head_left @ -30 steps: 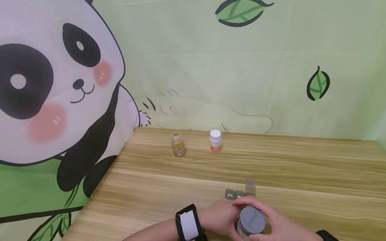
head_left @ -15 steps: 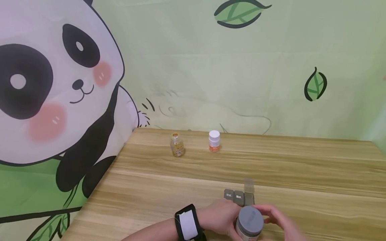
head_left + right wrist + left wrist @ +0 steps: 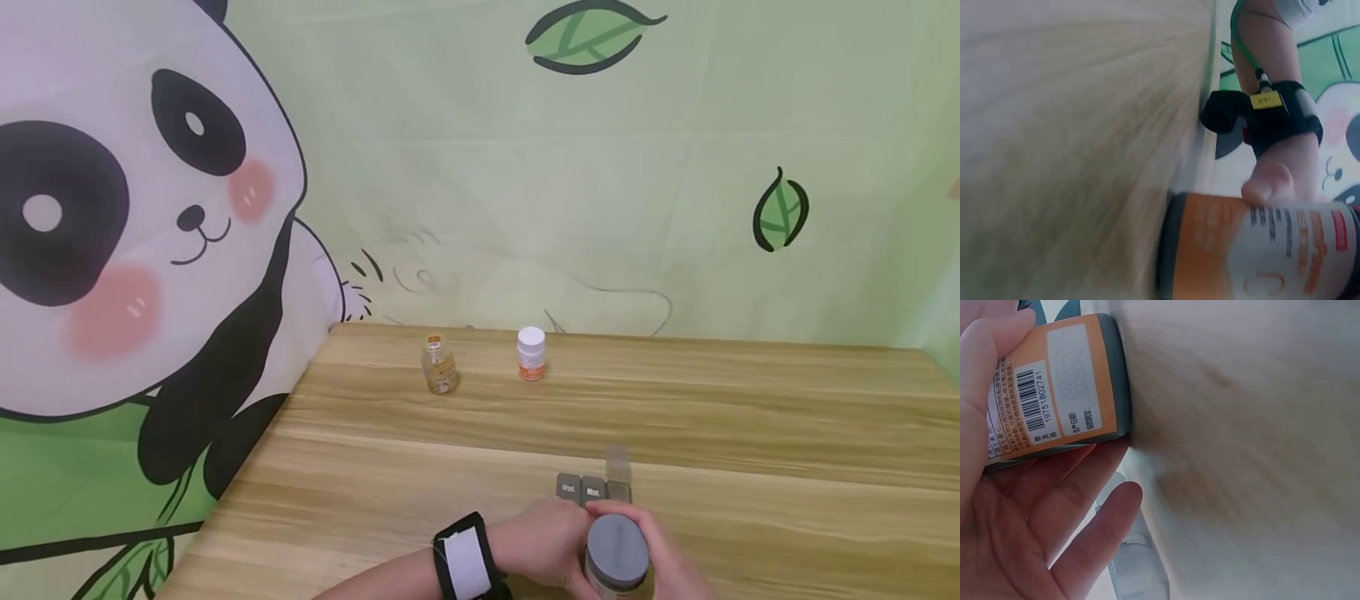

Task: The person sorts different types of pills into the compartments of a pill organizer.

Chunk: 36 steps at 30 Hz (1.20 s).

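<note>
In the head view a supplement jar stands upright at the bottom, its grey lid (image 3: 617,550) facing up. My left hand (image 3: 543,542) grips the jar body from the left, thumb on the near side. In the left wrist view the jar's orange and white label (image 3: 1088,381) shows a barcode, and its dark base sits right at the tabletop. My right hand (image 3: 663,554) curls round the far and right sides of the lid. Just beyond the hands lies a grey pill organizer (image 3: 568,487) marked Wed. and Mon., partly hidden, with one translucent flap (image 3: 618,462) raised.
Farther back on the wooden table (image 3: 750,400) stand a clear bottle of yellowish capsules (image 3: 440,371) and a white bottle (image 3: 531,354) with an orange band. A pale green panda-print cloth (image 3: 465,183) hangs behind the table's far edge.
A second ago my right hand was round the lid. Half a second ago its fingers had drawn off to the right, and now they curl round it again. My left hand keeps its grip.
</note>
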Motion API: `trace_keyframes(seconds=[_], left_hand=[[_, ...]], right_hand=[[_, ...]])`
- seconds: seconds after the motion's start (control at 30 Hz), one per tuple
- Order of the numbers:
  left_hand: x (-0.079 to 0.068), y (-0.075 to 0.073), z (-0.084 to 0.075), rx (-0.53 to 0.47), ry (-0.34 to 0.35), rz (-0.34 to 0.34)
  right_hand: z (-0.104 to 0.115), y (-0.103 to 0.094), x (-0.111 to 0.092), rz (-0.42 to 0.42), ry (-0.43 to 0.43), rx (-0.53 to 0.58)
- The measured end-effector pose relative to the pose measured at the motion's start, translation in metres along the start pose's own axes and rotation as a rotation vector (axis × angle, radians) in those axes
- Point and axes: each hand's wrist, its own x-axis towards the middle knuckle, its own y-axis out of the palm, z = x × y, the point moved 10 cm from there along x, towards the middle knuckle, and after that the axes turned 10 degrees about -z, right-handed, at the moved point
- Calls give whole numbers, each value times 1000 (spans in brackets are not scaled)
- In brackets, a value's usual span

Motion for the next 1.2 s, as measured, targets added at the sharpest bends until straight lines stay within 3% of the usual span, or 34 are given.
trace_keyframes(seconds=[0.07, 0.2, 0.27, 0.4, 0.5, 0.7, 0.87, 1.2], left_hand=[[0, -1, -1, 18, 5, -10], [-1, -3, -4, 112, 28, -34], [-1, -3, -5, 115, 30, -32], [-1, -2, -4, 65, 19, -20], [-1, -1, -4, 29, 25, -16], [0, 1, -2, 0, 21, -5], [0, 2, 1, -34, -16, 20], [0, 1, -2, 29, -25, 4]], right_hand=[[1, 0, 3, -43, 21, 1], [-1, 0, 7, -129, 141, -21], [-2, 0, 8, -131, 151, -23], [0, 1, 11, -33, 53, 44], [1, -3, 11, 26, 11, 30], [-3, -21, 10, -26, 25, -125], [-3, -33, 5, -78, 41, -130], [15, -28, -5, -38, -140, -127]])
